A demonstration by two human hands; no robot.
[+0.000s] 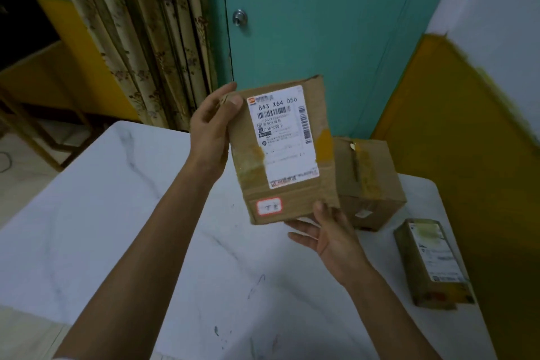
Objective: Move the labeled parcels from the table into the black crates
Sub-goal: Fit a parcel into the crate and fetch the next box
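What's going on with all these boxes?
A person holds one labeled parcel up over the table with both hands. The left hand grips its top left edge; the right hand holds its bottom right corner. A bigger box and a flat parcel lie on the table. No crates are in view.

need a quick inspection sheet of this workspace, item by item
surface: white marbled table, dark pen-like marks on it
job's things: held parcel labelled, lifted off the table; brown box and small parcel lie on the table; black crates not in view
clutter: nothing seen
hands: left hand grips the held parcel's upper left edge; right hand holds its lower right corner
cables: nothing seen
surroundings: teal door, floral curtain, yellow wall panel
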